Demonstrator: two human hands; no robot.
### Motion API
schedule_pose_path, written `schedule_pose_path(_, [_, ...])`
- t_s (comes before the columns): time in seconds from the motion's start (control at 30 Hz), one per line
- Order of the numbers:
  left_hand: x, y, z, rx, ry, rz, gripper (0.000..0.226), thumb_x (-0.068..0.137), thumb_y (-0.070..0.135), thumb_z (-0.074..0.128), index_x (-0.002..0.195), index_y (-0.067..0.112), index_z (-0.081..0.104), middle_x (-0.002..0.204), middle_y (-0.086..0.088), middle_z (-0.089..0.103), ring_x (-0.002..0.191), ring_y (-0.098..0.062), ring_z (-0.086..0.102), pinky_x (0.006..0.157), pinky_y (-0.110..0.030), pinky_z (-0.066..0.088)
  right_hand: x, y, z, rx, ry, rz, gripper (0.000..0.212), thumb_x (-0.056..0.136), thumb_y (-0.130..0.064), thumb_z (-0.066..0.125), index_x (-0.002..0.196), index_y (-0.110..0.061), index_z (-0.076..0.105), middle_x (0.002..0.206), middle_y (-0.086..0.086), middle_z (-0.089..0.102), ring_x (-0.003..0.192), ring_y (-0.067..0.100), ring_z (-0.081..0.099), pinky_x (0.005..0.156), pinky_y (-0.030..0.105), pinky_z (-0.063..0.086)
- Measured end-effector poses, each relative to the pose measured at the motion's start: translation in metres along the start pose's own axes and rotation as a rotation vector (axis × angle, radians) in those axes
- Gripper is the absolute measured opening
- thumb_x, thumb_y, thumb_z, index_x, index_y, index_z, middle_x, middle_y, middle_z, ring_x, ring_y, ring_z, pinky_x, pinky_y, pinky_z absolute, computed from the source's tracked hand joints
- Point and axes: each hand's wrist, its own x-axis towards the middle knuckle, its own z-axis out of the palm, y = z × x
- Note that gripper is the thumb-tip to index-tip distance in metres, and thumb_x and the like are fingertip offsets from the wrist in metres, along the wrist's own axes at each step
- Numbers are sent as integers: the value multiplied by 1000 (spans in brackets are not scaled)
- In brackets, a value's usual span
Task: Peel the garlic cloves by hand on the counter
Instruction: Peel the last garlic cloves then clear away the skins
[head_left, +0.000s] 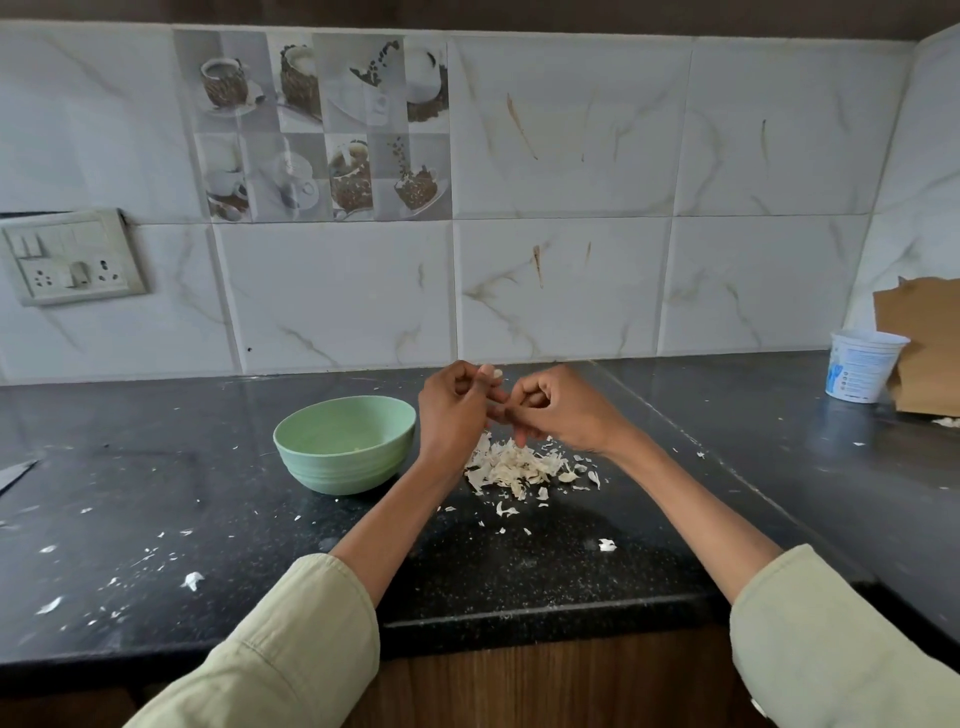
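Both hands are raised above the black bench (519, 571), meeting over a heap of garlic skins (511, 467). The left hand (454, 410) has its fingers curled and pinches a small pale garlic clove (497, 373) at its fingertips, at 12 o'clock from the heap. The right hand (563, 410) sits just beside it at 3 o'clock, fingers curled inward and touching the left hand's fingers; what it grips, if anything, cannot be told. A green bowl (345, 441) stands on the bench at 9 o'clock from the heap, close to the left wrist. A white plastic cup (862, 364) stands well apart toward 2 o'clock, against a piece of brown cardboard (922, 332). Loose white flakes are scattered over the bench.
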Motion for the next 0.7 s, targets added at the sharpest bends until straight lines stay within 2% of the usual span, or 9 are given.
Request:
schedule_pose_path(0.07, [3,-2,0,-70,-20,-27,21,104,25,67,97,7,76,83,-8,79,68,-19,75,60,-29,57,0,2,-5,-43,-44,14,18,89,-21,86,92,-6,77,77,7,79,67,19,70,64,23,50])
schedule_pose_path(0.13, [5,-3,1,-86,-25,-31,23,104,27,66,98,8,78,87,-8,80,74,-19,76,62,-25,57,0,1,-10,-78,-35,9,23,83,-27,91,88,-8,78,75,6,77,64,15,64,63,23,45])
schedule_pose_path(0.23, [7,-4,0,-78,-30,-32,24,105,29,65,98,10,79,89,-6,81,72,-15,74,58,-21,52,0,5,-15,-179,-16,12,27,89,-41,83,77,-17,78,63,-3,69,55,9,50,55,23,34])
schedule_pose_path(0.33, [7,-2,0,-64,-42,-28,23,105,28,65,100,11,79,90,-4,81,70,-15,72,57,-22,50,0,4,-17,-301,12,11,31,100,-39,71,78,-19,78,67,-8,74,57,8,63,60,22,48])
schedule_pose_path(0.43, [5,-2,1,-62,-56,-23,22,105,27,65,102,11,78,91,-5,81,67,-12,70,56,-22,49,-3,3,-21,-395,43,-5,26,88,-41,85,83,-18,73,71,-6,70,58,0,56,58,16,42])
schedule_pose_path(0.53, [5,-2,1,-56,-73,-24,19,105,26,66,104,11,78,92,-6,80,68,-13,71,57,-23,50,-2,6,-22,-311,130,-48,39,75,-38,95,91,-19,66,78,-1,68,62,-1,54,58,15,42])
schedule_pose_path(0.6, [5,-2,1,-55,-84,-26,15,103,22,68,105,9,76,92,-6,80,72,-13,72,58,-23,51,1,6,-20,-260,207,-104,34,81,-36,92,96,-19,67,82,0,69,66,1,56,61,16,45])
schedule_pose_path(0.7, [6,-1,1,-58,-97,-20,12,101,16,71,107,6,75,92,-8,80,73,-14,71,59,-24,52,3,3,-18,-204,293,-142,20,89,-32,84,102,-23,71,89,-4,71,75,15,64,69,25,53])
